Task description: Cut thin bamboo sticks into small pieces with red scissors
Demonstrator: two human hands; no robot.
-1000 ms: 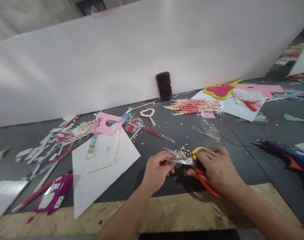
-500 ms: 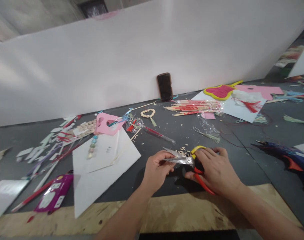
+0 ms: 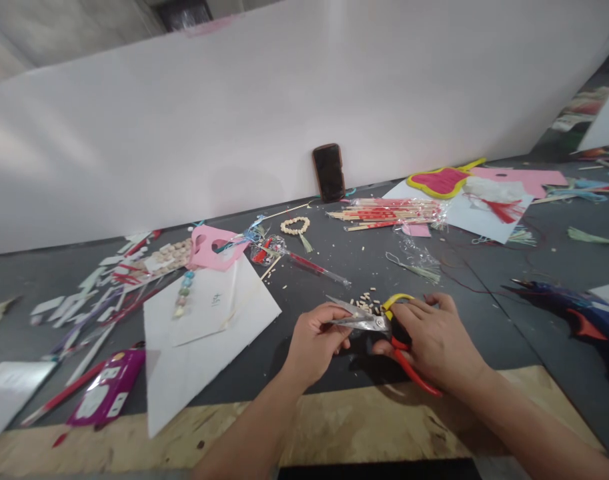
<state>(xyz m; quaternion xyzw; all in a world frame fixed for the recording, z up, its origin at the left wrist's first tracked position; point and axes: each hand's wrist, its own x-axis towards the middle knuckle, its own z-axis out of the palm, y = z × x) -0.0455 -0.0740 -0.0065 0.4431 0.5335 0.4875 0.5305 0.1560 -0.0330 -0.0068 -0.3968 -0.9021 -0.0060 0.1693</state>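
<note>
My right hand is wrapped round the red and yellow handles of a pair of scissors, whose steel blades point left. My left hand is pinched shut right at the blades, holding something too small to make out. Just beyond the blades lies a little heap of short pale stick pieces on the dark table top. Both forearms come in over a chipboard panel at the near edge.
White paper sheets lie to the left, with a purple packet, a pink cut-out and scraps beyond. A black phone leans on the white wall. Bundled sticks in cellophane, a bead ring and a blue glue gun lie further off.
Hardly anything differs: both hands stay at the scissors, and the red handle has shifted slightly.
</note>
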